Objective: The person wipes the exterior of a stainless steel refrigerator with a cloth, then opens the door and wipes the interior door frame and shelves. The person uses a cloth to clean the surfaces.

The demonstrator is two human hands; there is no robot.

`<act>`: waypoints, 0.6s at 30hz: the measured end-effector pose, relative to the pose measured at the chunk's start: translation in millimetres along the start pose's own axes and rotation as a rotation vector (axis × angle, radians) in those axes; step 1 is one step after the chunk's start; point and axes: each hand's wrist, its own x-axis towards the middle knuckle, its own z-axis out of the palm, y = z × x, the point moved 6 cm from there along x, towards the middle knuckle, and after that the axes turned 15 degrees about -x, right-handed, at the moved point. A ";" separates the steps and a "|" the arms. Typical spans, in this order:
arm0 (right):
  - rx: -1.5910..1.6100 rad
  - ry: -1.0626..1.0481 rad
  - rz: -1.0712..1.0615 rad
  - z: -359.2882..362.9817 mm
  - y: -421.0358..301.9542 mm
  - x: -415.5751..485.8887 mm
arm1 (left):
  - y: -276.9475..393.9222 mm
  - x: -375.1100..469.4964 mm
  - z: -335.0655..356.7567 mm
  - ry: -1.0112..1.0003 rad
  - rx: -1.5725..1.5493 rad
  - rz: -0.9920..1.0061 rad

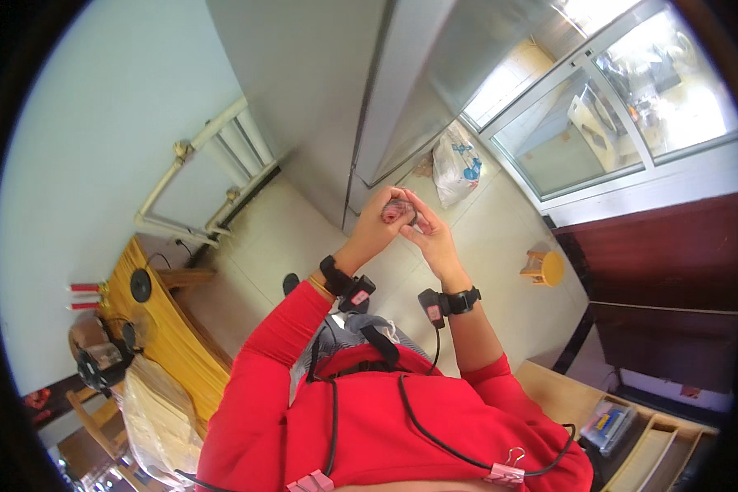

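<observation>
My left hand (375,224) and my right hand (431,237) meet in front of me, above the tiled floor. Between them is a small round pinkish object (397,211) with a dark rim; what it is cannot be made out. The left fingers curl around it from the far side. Fingers and thumb of the right hand close on its right edge and hide part of it. Each wrist carries a strapped black device with a cable. Just beyond the hands stands a grey refrigerator (381,154).
A white plastic bag (457,166) lies on the floor by the refrigerator. To the right are a small yellow stool (544,268) and a glazed sliding door (566,147). On the left are a radiator (237,147) and a wooden table (160,332). An open drawer (646,455) is at lower right.
</observation>
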 end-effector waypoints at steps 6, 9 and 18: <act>-0.163 0.286 0.118 -26.7 11.7 20.5 | 36.8 -17.6 30.5 -0.211 0.340 -0.012; 0.004 0.580 -0.138 -66.1 -40.9 50.8 | 81.1 -11.4 21.3 -0.056 0.634 0.291; -0.445 0.754 -0.679 -32.4 -91.2 111.9 | 147.9 32.7 -24.1 0.223 0.775 0.485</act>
